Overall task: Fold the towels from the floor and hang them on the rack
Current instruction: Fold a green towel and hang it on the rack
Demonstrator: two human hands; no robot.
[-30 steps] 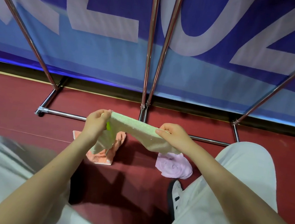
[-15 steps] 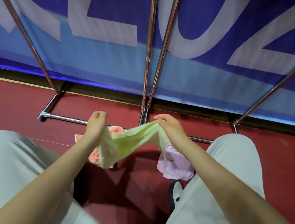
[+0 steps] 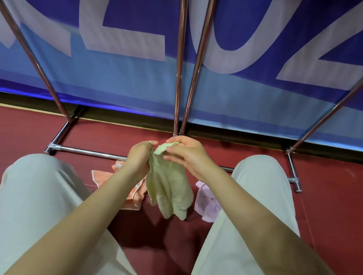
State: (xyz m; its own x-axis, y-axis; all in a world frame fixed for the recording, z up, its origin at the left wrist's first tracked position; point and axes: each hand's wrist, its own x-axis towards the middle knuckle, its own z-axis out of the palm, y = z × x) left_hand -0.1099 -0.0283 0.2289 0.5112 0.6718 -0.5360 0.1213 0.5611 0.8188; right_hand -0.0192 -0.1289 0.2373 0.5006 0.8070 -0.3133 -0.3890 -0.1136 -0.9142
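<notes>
Pale green terry towel held above dark red floor, hanging in loose folds between knees in light trousers. Left hand: fingers curled, clamped on towel's upper left edge. Right hand: fingers pinching top corner, just beside left hand. Orange patterned towel on floor, left; pink towel on floor, right. Chrome tube rack beyond hands, blue banner far behind.
</notes>
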